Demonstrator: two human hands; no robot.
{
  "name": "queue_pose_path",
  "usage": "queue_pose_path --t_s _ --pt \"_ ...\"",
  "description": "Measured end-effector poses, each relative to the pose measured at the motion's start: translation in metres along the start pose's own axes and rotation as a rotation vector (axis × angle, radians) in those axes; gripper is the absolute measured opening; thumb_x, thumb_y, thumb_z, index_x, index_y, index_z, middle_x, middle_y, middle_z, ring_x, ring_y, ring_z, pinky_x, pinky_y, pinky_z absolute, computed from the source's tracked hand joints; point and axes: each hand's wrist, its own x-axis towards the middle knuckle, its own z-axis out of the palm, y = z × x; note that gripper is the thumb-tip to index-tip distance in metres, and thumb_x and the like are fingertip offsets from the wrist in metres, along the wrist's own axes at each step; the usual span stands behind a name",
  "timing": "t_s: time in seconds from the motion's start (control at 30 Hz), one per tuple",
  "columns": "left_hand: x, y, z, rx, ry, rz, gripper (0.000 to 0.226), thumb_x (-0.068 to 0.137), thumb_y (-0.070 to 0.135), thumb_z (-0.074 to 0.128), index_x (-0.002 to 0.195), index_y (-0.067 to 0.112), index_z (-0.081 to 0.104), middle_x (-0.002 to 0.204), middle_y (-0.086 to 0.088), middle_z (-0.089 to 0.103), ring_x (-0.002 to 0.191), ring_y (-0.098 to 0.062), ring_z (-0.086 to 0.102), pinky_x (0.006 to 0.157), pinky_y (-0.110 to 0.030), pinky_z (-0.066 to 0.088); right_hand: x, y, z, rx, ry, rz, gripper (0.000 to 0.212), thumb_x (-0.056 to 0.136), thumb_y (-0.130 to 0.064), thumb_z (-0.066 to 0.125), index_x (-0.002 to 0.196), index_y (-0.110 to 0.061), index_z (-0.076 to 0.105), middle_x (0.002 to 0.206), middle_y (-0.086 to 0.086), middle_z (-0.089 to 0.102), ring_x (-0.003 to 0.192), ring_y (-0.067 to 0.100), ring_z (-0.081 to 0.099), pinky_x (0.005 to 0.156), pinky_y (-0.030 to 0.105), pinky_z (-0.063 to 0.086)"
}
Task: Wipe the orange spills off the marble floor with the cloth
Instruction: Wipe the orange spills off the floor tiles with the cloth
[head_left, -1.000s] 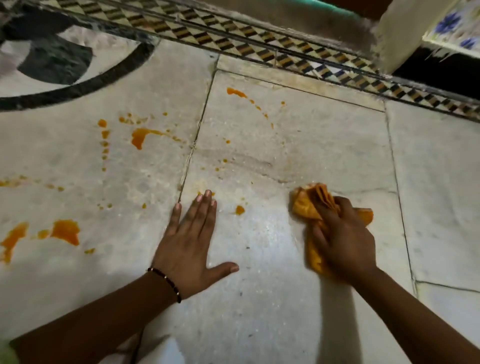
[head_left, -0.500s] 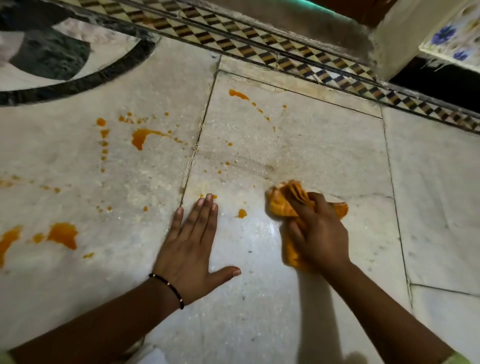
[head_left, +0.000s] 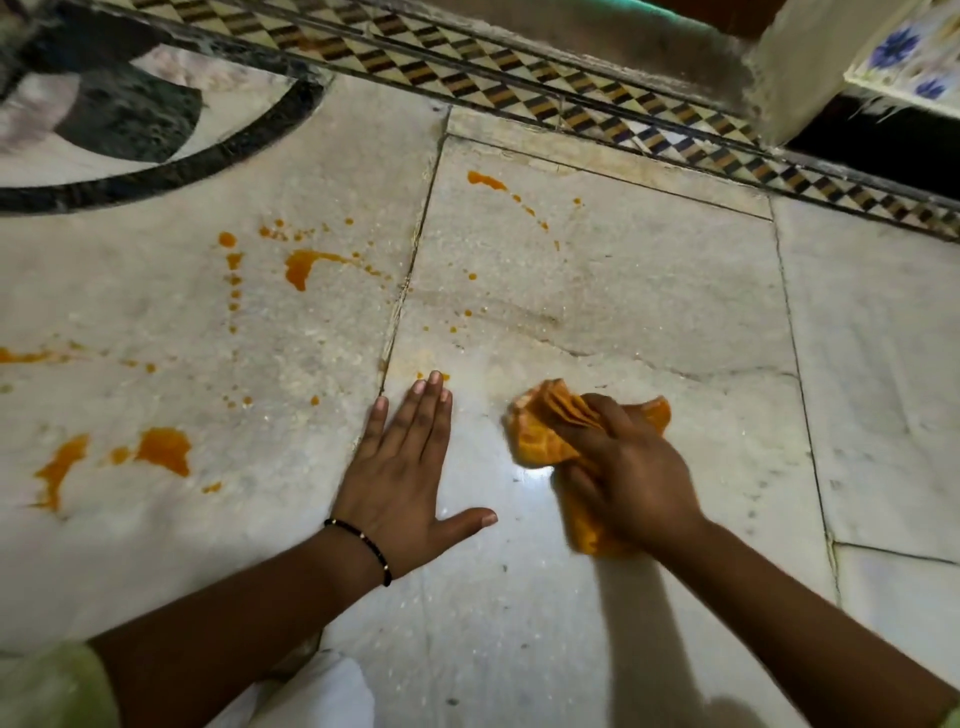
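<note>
My right hand (head_left: 631, 467) presses a crumpled orange cloth (head_left: 545, 431) flat on the pale marble floor (head_left: 649, 291). My left hand (head_left: 400, 467) lies flat on the floor just left of the cloth, fingers spread, holding nothing. Orange spills lie to the left and ahead: a large blot (head_left: 163, 449) with a streak (head_left: 60, 473) at the near left, a comma-shaped puddle (head_left: 301, 267) further off, and a thin arc of drops (head_left: 488, 181) on the middle slab. Tiny drops (head_left: 434, 375) sit at my left fingertips.
A checkered tile border (head_left: 519, 98) runs along the far edge below a raised step. A dark inlaid arc (head_left: 171, 166) curves at the far left. A white pillar (head_left: 800, 57) and a flowered tile (head_left: 909, 47) stand at the top right. White fabric (head_left: 311, 696) lies near the bottom.
My right hand has slid the cloth leftward across the slab toward my left hand, covering the spot where a small orange drop lay. My left hand stayed put.
</note>
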Motion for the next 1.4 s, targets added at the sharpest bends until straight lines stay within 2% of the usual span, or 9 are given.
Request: queue_pose_path --t_s 0.2,0.47,0.6,0.77,0.93,1.07,1.2,1.33,1.4 --pt "-0.001 0.001 -0.001 0.018 -0.009 -0.001 0.11 0.078 0.084 0.021 0.149 0.0 0.015 0.158 -0.015 0.01 0.146 -0.027 0.01 0.115 -0.048 0.006 0.069 0.013 -0.001 -0.058 0.073 0.412 0.047 0.087 -0.035 0.056 0.134 -0.031 0.05 0.122 0.011 0.046 0.096 0.037 0.055 0.067 0.038 0.046" --pt "0.0 0.001 0.0 0.034 -0.002 -0.001 0.108 0.078 0.083 0.022 0.149 0.001 0.017 0.158 -0.016 0.012 0.145 -0.027 0.012 0.116 -0.047 0.005 -0.023 -0.038 0.018 -0.06 0.09 0.183 0.053 0.08 -0.041 0.049 0.131 -0.026 0.054 0.128 0.01 0.052 0.099 0.035 0.054 0.076 0.042 0.049" --pt "-0.004 -0.004 0.003 0.019 0.02 0.001 0.107 0.079 0.083 0.022 0.149 0.002 0.015 0.158 -0.014 0.01 0.146 -0.024 0.008 0.116 -0.046 0.003 -0.044 0.013 0.01 -0.013 0.168 0.359 0.056 0.085 -0.039 0.048 0.138 -0.023 0.046 0.126 0.015 0.05 0.094 0.035 0.056 0.064 0.033 0.046" --pt "0.021 -0.011 -0.017 0.025 0.067 0.093 0.098 0.084 0.077 0.014 0.151 0.006 0.003 0.159 -0.009 -0.002 0.146 -0.02 -0.001 0.116 -0.044 -0.001 0.061 0.053 0.007 -0.082 0.274 0.656 0.053 0.089 -0.037 0.046 0.14 -0.023 0.039 0.12 0.02 0.046 0.093 0.041 0.054 0.079 0.043 0.041" --pt "0.103 0.016 -0.034 0.117 0.047 0.25 0.097 0.078 0.075 0.002 0.147 0.009 -0.017 0.157 -0.009 -0.02 0.145 -0.021 -0.016 0.116 -0.043 -0.01 0.09 0.034 0.009 -0.054 0.218 0.34 0.053 0.09 -0.04 0.047 0.142 -0.035 0.038 0.132 0.015 0.046 0.107 0.037 0.049 0.082 0.041 0.043" --pt "0.143 0.048 -0.02 0.019 -0.032 0.111 0.098 0.083 0.075 0.013 0.148 0.007 -0.016 0.156 -0.01 -0.023 0.144 -0.022 -0.018 0.117 -0.045 -0.01 0.038 0.073 0.004 0.022 0.196 0.061 0.048 0.086 -0.044 0.045 0.133 -0.035 0.052 0.132 0.014 0.053 0.113 0.034 0.053 0.081 0.039 0.049" --pt "0.14 0.054 -0.004 0.037 0.013 0.138 0.098 0.083 0.076 0.007 0.147 0.006 -0.017 0.156 -0.011 -0.022 0.143 -0.022 -0.021 0.116 -0.05 -0.01 0.066 0.112 0.003 -0.03 0.277 0.309 0.048 0.087 -0.044 0.045 0.132 -0.031 0.053 0.131 0.013 0.05 0.107 0.035 0.054 0.072 0.037 0.046" --pt "0.14 0.053 -0.004 -0.011 0.039 0.137 0.098 0.084 0.076 0.011 0.148 0.006 -0.014 0.157 -0.011 -0.02 0.143 -0.023 -0.021 0.116 -0.05 -0.009 0.16 0.117 -0.002 -0.03 0.38 0.68 0.045 0.091 -0.038 0.046 0.135 -0.028 0.048 0.127 0.016 0.046 0.106 0.039 0.051 0.084 0.043 0.042" --pt "0.141 0.054 -0.003 -0.001 0.053 0.137 0.097 0.085 0.075 0.012 0.147 0.007 -0.015 0.156 -0.012 -0.021 0.143 -0.023 -0.021 0.115 -0.05 -0.01 0.202 0.104 -0.001 -0.049 0.333 0.656 0.045 0.092 -0.039 0.045 0.136 -0.032 0.045 0.132 0.013 0.043 0.111 0.038 0.047 0.086 0.043 0.041"
